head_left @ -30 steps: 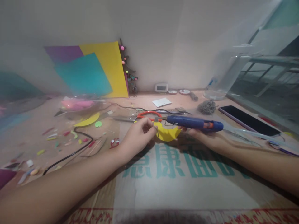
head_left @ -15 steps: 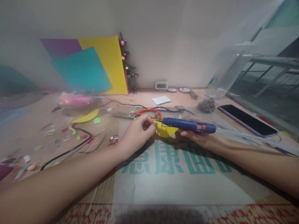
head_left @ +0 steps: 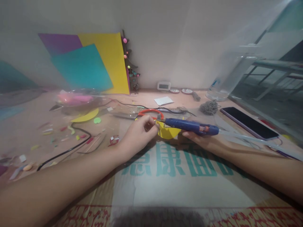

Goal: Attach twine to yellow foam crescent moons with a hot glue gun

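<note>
My right hand (head_left: 203,140) holds a blue hot glue gun (head_left: 184,125) lying nearly level, its nozzle pointing left and a clear glue stick (head_left: 233,135) coming out of its rear. My left hand (head_left: 139,134) is closed in a pinch right by the nozzle tip. What its fingers hold is too small to make out; a small grey bit (head_left: 158,116) shows beside the tip. A yellow cut piece (head_left: 168,133) is just below the gun, between both hands, partly hidden by them. Orange scissor handles (head_left: 151,111) lie behind my left hand.
A phone (head_left: 249,123) and a ball of grey yarn (head_left: 209,107) lie at right, near a clear plastic container (head_left: 230,78). Coloured scraps and a black cord (head_left: 71,148) spread over the left side. Coloured sheets (head_left: 82,69) lean on the wall. A white card (head_left: 163,101) lies behind.
The view has shifted very slightly. Both hands and the glue gun stay in almost the same place, with the nozzle still at my left fingertips.
</note>
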Demonstrator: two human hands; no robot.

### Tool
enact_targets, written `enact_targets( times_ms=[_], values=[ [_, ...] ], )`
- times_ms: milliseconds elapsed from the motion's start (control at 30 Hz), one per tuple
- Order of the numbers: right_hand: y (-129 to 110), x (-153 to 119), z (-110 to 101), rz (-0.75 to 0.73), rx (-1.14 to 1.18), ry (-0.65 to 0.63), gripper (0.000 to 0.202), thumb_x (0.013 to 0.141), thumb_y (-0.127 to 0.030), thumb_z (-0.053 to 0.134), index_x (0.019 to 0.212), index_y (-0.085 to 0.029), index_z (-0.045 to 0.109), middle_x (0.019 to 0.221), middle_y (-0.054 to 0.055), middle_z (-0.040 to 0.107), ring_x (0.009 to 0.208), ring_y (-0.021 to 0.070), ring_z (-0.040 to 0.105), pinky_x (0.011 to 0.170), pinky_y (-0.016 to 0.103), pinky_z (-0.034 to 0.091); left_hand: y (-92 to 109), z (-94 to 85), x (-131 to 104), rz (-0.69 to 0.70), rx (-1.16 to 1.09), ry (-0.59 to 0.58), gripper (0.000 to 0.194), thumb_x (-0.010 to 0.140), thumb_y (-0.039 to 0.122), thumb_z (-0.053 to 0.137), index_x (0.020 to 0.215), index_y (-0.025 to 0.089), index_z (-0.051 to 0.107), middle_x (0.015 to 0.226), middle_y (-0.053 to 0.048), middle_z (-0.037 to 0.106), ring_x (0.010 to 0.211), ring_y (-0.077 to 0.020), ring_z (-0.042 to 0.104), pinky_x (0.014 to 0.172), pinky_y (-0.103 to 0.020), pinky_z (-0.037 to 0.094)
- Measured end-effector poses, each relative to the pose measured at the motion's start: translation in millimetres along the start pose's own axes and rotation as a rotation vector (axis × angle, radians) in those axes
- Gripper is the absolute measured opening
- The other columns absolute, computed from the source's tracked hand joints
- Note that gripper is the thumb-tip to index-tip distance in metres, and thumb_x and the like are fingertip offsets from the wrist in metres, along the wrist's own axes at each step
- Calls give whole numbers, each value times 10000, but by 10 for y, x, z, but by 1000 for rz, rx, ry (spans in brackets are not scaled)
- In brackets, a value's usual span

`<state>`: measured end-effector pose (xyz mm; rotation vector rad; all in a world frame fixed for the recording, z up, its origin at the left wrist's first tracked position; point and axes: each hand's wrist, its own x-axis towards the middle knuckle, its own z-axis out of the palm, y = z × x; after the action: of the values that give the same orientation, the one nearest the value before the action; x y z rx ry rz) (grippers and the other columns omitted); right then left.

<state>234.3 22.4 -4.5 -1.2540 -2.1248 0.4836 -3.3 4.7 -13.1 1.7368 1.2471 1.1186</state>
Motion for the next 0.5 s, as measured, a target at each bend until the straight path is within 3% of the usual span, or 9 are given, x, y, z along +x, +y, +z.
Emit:
enact_targets(
  times_ms=[500],
  values=[
    [-6, 7, 22, 7, 16, 7, 224, 792, -485, 603, 761, -266, 568, 684, 6, 630, 629, 225, 600, 588, 356, 488, 42, -8, -3, 17, 43, 3, 139, 846, 258, 551, 741, 194, 485, 628, 31, 572, 569, -118, 545, 542, -218, 411]
  ],
)
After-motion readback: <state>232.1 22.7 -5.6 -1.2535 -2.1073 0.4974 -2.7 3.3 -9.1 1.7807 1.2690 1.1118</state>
